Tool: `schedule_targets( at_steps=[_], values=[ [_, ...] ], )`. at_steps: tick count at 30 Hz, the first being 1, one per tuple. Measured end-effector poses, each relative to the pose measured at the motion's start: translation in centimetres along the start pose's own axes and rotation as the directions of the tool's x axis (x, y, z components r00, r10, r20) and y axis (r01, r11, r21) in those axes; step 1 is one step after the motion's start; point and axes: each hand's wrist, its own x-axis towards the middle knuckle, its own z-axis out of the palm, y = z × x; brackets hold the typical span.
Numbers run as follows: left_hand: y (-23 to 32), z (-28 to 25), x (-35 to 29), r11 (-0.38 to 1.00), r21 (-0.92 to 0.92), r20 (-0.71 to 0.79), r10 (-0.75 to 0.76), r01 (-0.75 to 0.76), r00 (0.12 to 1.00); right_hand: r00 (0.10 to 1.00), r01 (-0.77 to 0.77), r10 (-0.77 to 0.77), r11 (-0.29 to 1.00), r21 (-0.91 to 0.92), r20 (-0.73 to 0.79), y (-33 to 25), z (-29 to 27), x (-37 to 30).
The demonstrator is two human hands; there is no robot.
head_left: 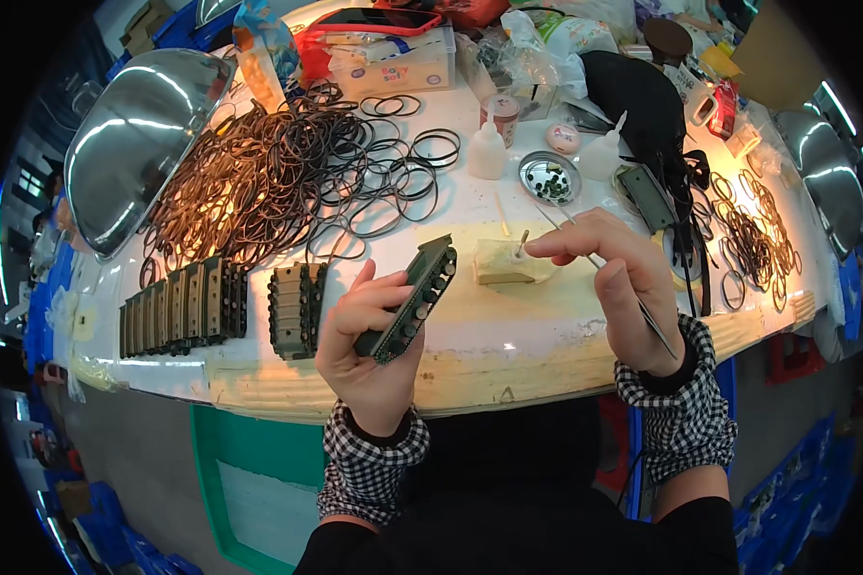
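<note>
Tilted up in my left hand (360,331) is a dark green toy tank lower hull (414,299) with a row of small wheels along its side, my fingers and thumb around it. My right hand (633,268) has metal tweezers (660,335) lying across its palm between the fingers. Its index fingertip is at a thin pin (524,239) standing up from a pale yellow block (504,272); whether they touch, I cannot tell. Similar hulls stand in a row (182,309) at the left, beside a shorter group (295,309).
A heap of dark rubber bands (259,182) covers the back left, with a smaller pile (753,230) at right. A round metal dish (526,165) holds tiny dark parts, between two white squeeze bottles (487,155) (601,156). A shiny lamp shade (144,139) leans at left.
</note>
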Motion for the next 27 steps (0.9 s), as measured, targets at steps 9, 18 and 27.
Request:
schedule_targets(
  at_steps=[9, 18, 27],
  values=[
    [2.4, -2.9, 5.1, 0.975, 0.221, 0.417, -0.095, 0.000, 0.904, 0.977, 0.206, -0.214, 0.939, -0.276, 0.003, -2.4, 3.3, 2.4],
    [1.1, -3.3, 5.2, 0.998, 0.067, 0.450, -0.026, -0.004, 0.893, 0.929, 0.306, -0.363, 0.856, -0.417, -0.064, -2.4, 6.8, 2.9],
    [1.4, -3.4, 5.1, 0.996, 0.086, 0.458, -0.031, -0.010, 0.888, 0.927, 0.297, -0.366, 0.848, -0.439, -0.079, -2.4, 7.2, 2.7]
  ],
)
